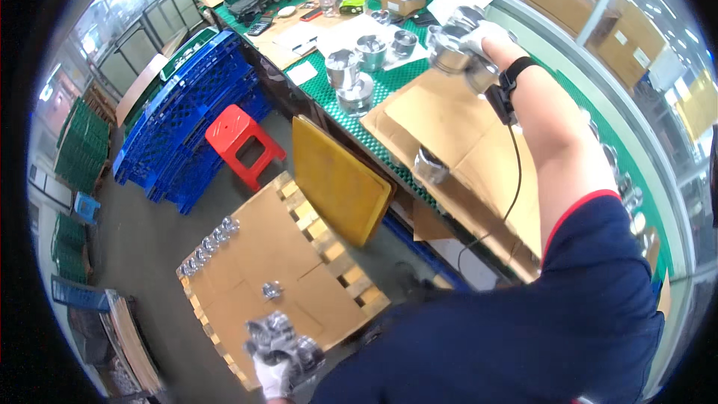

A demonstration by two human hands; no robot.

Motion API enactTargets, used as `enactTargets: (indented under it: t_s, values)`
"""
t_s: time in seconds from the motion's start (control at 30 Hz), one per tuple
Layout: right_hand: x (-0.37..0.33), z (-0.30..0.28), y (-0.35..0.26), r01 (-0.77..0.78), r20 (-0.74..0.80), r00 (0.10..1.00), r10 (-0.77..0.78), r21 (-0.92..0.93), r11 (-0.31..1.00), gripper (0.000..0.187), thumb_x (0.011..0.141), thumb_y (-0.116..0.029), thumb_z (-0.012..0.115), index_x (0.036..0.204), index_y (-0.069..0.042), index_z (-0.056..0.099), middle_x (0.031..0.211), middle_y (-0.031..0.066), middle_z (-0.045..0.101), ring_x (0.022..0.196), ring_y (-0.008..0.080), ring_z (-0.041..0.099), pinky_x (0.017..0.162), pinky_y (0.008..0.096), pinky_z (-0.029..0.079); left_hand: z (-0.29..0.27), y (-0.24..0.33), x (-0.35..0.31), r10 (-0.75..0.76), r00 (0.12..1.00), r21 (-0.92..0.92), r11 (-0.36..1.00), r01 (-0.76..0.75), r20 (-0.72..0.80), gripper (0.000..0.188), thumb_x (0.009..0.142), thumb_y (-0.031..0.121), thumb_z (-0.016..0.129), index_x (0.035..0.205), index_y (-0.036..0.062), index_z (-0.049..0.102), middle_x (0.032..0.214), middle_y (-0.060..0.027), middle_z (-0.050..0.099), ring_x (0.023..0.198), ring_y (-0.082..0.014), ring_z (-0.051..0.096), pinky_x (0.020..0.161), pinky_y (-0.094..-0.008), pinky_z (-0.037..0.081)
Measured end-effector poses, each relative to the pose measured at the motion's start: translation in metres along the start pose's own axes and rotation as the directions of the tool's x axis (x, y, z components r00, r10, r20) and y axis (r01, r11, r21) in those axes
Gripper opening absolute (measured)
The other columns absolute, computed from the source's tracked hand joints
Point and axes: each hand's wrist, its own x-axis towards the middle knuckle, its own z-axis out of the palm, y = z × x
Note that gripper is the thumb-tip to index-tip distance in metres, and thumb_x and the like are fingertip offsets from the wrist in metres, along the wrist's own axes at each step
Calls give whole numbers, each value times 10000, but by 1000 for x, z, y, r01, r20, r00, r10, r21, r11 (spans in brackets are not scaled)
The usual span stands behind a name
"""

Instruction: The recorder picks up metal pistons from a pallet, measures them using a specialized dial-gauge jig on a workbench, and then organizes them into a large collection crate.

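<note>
My left hand [273,375], in a white glove, is closed on a cluster of shiny metal cylindrical parts [278,335] over the near side of a cardboard-topped pallet [254,254]. Their outlines are smeared by motion. On the right, my gloved right hand [488,36] grips another bunch of such cylinders [450,49] above a cardboard sheet [449,116] on the workbench. Its fingers are partly hidden by the metal. A single metal part [271,289] lies mid-pallet, and a row of several more [212,242] lines its far-left edge.
More metal cylinders [355,93] stand on the green bench mat [389,84]. A yellow board [333,179] leans between pallet and bench. Beyond are a red stool [238,135] and stacked blue plastic pallets [194,116]. A black cable [517,179] hangs from my right wrist.
</note>
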Motion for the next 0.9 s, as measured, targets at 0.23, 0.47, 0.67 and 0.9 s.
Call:
enactTargets:
  t_s: [0.23,0.47,0.67,0.9]
  values:
    - [67,66,59,-78,86,992,90,-133,988,661,784,-513,692,1333,-159,593,1363,142,580,1253,311,555,1017,392,463,220,221,0,293,940,503,795,-340,173,405,607,-64,664,1000,-29,571,1002,-126,590,858,-205,635,720,-328,546]
    - [68,46,77,-163,217,959,184,-109,981,481,839,-331,648,1274,-125,639,1324,147,598,1194,321,588,979,403,483,419,351,34,395,516,490,173,-855,760,354,689,116,711,1039,94,664,1168,-222,561,1051,-440,566,893,-468,501]
    - [-23,-71,71,219,5,974,-228,249,943,645,800,-492,688,1260,-44,616,1109,195,690,956,304,684,844,388,533,554,367,63,186,306,326,-87,-941,934,413,836,190,580,1235,82,603,1164,-251,564,1094,-412,575,934,-445,484]
    - [-137,-119,81,333,-257,920,-296,115,936,497,853,-367,715,1233,-60,625,1031,133,700,836,166,673,774,301,536,613,346,94,173,311,346,-235,-908,934,439,853,171,559,1287,101,570,1245,-254,543,1105,-400,588,941,-441,493]
